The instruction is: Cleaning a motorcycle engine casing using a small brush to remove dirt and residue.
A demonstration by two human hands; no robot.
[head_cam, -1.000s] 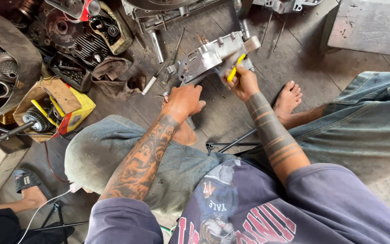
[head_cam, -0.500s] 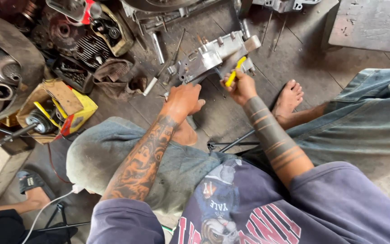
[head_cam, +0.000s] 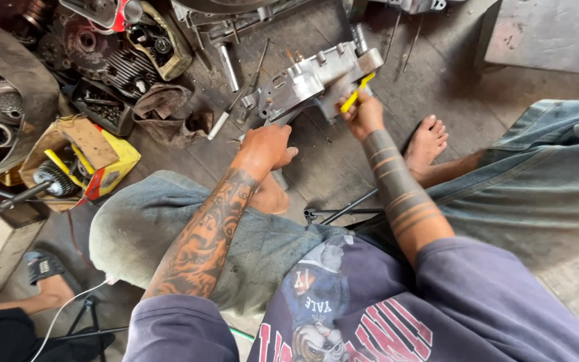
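Engine casing, grey cast metal, bolt bosses, tilted on floor, left hand grip loose beside it, right hand grip pinching yellow-handled tool

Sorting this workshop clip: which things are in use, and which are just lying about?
In use: silver engine casing; yellow-handled tool in right hand; left hand steadying the casing.

Lying about: yellow box of parts; finned engine block; brown rag.

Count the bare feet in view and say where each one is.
2: one foot right of the right hand on the floor, one foot tucked under the left hand. A sandalled foot sits bottom left.
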